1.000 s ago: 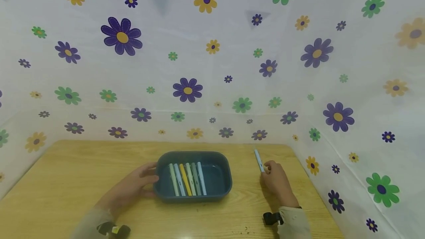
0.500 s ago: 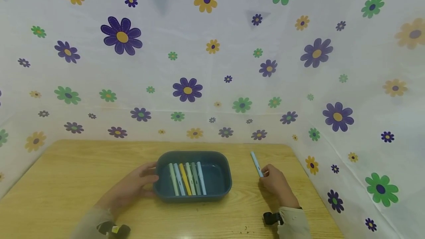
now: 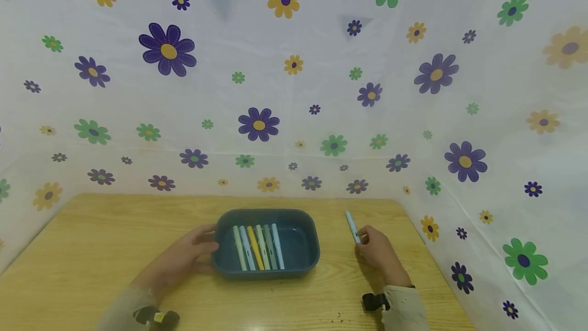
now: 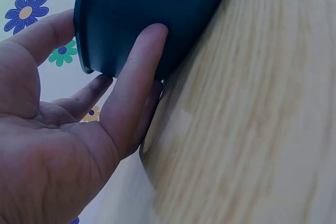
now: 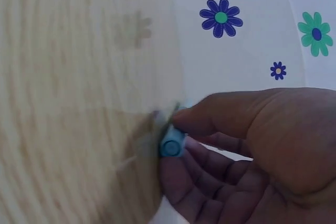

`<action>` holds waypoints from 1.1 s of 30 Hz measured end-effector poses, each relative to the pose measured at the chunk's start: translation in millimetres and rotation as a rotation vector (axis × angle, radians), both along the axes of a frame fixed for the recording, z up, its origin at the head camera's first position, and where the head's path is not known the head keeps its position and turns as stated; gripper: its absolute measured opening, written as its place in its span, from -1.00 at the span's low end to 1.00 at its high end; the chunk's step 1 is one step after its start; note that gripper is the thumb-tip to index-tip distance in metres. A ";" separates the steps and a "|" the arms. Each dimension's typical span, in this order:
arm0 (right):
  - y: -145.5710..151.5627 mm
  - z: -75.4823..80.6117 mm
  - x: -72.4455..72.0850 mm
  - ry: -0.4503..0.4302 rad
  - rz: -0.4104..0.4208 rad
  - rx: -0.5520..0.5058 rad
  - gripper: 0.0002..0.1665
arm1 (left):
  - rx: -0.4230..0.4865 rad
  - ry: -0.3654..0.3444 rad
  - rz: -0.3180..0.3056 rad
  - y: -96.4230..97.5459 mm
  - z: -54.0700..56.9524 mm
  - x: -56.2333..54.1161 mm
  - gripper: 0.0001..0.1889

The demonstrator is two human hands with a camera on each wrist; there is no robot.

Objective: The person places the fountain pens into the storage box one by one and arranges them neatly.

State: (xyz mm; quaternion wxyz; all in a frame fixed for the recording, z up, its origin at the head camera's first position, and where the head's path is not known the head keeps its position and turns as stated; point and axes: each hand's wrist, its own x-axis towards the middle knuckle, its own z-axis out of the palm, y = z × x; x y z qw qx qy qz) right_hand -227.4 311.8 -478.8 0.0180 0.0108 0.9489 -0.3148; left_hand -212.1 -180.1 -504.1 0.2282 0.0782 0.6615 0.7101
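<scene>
A dark blue bin (image 3: 300, 241) stands on the table. Inside it several pens lie side by side, among them a yellow pen (image 3: 255, 249) and a light blue pen (image 3: 278, 246) at the right end of the row. My left hand (image 3: 186, 254) rests against the bin's left end; in the left wrist view its spread fingers (image 4: 142, 66) touch the outer wall and rim. Right of the bin, my right hand (image 3: 378, 252) pinches another light blue pen (image 3: 351, 225) by its near end, the far end pointing away. The right wrist view shows that pen's round end (image 5: 172, 147) between thumb and fingers.
The wooden table (image 3: 128, 229) extends to both sides of the bin. A white flower-printed cloth (image 3: 294, 91) hangs behind and along the right side. A few dark specks (image 3: 340, 316) lie near the front edge.
The light blue pen in my right hand has shifted slightly left and nearer, with the fingers now further along it. The left hand and the bin have stayed in place.
</scene>
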 end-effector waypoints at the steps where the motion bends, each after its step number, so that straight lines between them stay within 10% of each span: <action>1: -0.4 1.3 1.0 -0.017 -0.002 0.000 -0.72 | 0.002 0.001 -0.004 -0.2 -0.3 -0.4 -0.24; 33: -24.4 4.1 7.0 -0.036 -0.030 0.023 -0.77 | 0.043 0.017 -0.028 -1.7 -4.1 -4.2 -0.24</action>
